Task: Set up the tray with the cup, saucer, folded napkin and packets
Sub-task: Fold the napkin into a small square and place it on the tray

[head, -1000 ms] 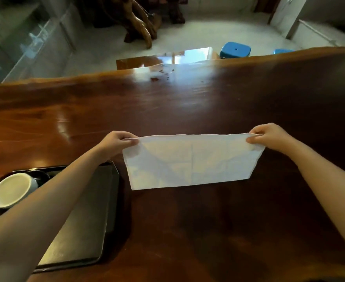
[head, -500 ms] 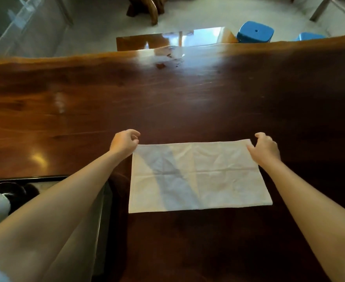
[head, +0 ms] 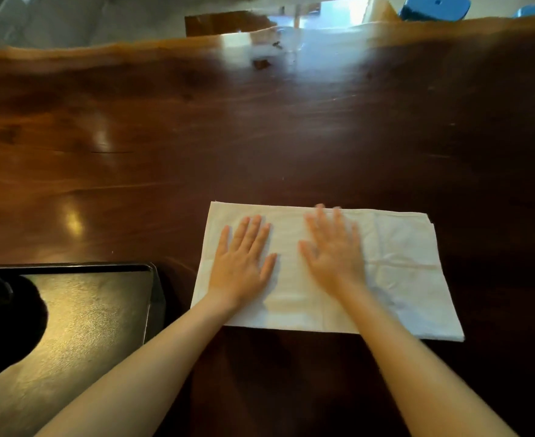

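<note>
The napkin (head: 404, 288), long axis left-to-right on the worktop (head: 259, 137), is pressed flat under the left hand (head: 241, 263) and right hand (head: 332, 257), fingers straight.

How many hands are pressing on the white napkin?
2. The left hand lies flat on the left part of the napkin, nearest the tray; the right hand lies flat near its middle. None seem hidden.

you are seeing no readable text, label, brand, number or sign here; the white napkin (head: 401, 288), the dark tray (head: 102, 310) and the wooden table (head: 259, 137) are showing only plain, unmarked surfaces.
</note>
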`<state>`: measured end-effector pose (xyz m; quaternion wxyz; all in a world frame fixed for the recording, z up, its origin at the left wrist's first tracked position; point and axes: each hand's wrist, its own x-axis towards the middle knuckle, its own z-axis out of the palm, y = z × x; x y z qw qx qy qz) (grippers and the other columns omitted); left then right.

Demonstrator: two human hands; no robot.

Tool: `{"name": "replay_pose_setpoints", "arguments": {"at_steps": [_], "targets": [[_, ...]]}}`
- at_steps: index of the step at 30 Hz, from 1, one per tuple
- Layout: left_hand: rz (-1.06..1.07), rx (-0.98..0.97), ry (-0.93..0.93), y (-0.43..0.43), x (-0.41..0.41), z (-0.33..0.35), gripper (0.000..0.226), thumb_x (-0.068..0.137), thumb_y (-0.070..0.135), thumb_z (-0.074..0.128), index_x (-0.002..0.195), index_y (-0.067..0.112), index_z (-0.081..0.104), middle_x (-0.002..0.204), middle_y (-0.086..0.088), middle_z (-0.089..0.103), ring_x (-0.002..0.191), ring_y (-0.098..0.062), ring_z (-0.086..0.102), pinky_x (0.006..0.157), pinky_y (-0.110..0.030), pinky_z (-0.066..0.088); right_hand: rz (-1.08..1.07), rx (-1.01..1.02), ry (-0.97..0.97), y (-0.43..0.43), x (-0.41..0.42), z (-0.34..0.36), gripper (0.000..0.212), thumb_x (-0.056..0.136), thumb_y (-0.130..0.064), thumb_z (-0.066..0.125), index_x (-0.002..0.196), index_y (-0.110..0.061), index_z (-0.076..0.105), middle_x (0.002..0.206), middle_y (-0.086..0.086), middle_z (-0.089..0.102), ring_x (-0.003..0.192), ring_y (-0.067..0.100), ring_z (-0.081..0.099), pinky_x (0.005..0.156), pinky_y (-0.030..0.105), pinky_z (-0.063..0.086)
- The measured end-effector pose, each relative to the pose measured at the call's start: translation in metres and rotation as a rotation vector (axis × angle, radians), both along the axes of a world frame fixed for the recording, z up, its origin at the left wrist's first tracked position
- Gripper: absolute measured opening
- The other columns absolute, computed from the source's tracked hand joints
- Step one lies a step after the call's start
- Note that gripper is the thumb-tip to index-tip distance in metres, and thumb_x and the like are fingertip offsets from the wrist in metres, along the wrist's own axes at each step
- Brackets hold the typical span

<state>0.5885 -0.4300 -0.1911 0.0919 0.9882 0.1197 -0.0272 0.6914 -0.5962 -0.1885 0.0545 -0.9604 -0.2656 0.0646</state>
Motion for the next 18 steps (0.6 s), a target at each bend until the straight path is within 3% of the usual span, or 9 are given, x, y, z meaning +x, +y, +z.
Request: {"name": "replay_pose_setpoints", "arguments": {"at_steps": [4,7,10,13,15,16,18], "targets": [[0.018,-0.049,-0.007,0.001,-0.003,0.004,0.062,0.093,0.053,0.015,0.148,0.028,0.003,0.157,0.009,-0.005,0.144,-0.009,-0.013,0.118,-0.041,-0.006,-0.271,-0.03,-0.012,-0.087,0.034,-0.005,0.062,0.091,-0.053,0.01,0.148,-0.029,0.012,0.158,0.0,0.011,0.145,0.022,0.004,0.117,0.045,0.001],[0.066,-0.077,0.013,0.004,0.001,0.008,0.061,0.095,0.052,0.015,0.148,0.027,0.0,0.157,0.009,-0.008,0.143,-0.008,-0.015,0.118,-0.038,-0.008,-0.266,-0.054,-0.024,-0.1,0.032,-0.007,0.064,0.09,-0.052,0.007,0.148,-0.026,0.009,0.158,0.001,0.007,0.146,0.021,0.002,0.117,0.04,-0.002],[0.227,-0.093,0.017,-0.026,0.021,0.013,0.059,0.097,0.045,0.019,0.148,0.018,0.003,0.158,-0.003,-0.004,0.145,-0.018,-0.008,0.116,-0.041,-0.007,-0.265,-0.047,-0.034,-0.098,0.032,-0.007,0.06,0.093,-0.049,0.01,0.148,-0.026,0.009,0.159,0.001,0.006,0.146,0.021,0.002,0.116,0.039,-0.004],[-0.038,-0.072,-0.107,-0.121,0.038,0.014,0.057,0.096,0.039,0.019,0.147,0.015,0.012,0.158,-0.007,0.01,0.145,-0.022,0.004,0.116,-0.045,-0.001,-0.262,-0.054,-0.031,-0.1,0.033,-0.007,0.056,0.096,-0.045,0.018,0.148,-0.026,0.01,0.159,0.001,0.006,0.146,0.02,0.002,0.116,0.04,-0.003],[-0.204,-0.128,-0.018,-0.167,0.032,0.01,0.056,0.096,0.04,0.011,0.147,0.017,0.002,0.159,-0.003,0.002,0.144,-0.017,-0.01,0.114,-0.043,-0.014,-0.253,-0.063,-0.038,-0.101,0.033,-0.009,0.055,0.096,-0.043,0.018,0.148,-0.026,0.01,0.159,0.001,0.005,0.146,0.02,0.002,0.116,0.04,-0.002],[-0.208,-0.109,0.002,-0.166,0.029,0.006,0.057,0.096,0.042,0.01,0.147,0.019,0.0,0.159,-0.002,0.001,0.143,-0.016,-0.013,0.113,-0.043,-0.016,-0.248,-0.059,-0.039,-0.101,0.033,-0.008,0.055,0.096,-0.043,0.017,0.148,-0.026,0.01,0.159,0.0,0.004,0.146,0.019,0.002,0.116,0.04,-0.002],[-0.138,-0.041,-0.039,-0.134,0.022,0.002,0.062,0.093,0.048,0.016,0.147,0.019,0.013,0.157,-0.001,0.011,0.144,-0.017,-0.001,0.115,-0.047,-0.008,-0.239,-0.034,-0.041,-0.1,0.036,-0.007,0.055,0.096,-0.043,0.017,0.148,-0.027,0.01,0.159,-0.001,0.004,0.146,0.019,0.001,0.116,0.04,-0.003]]}}
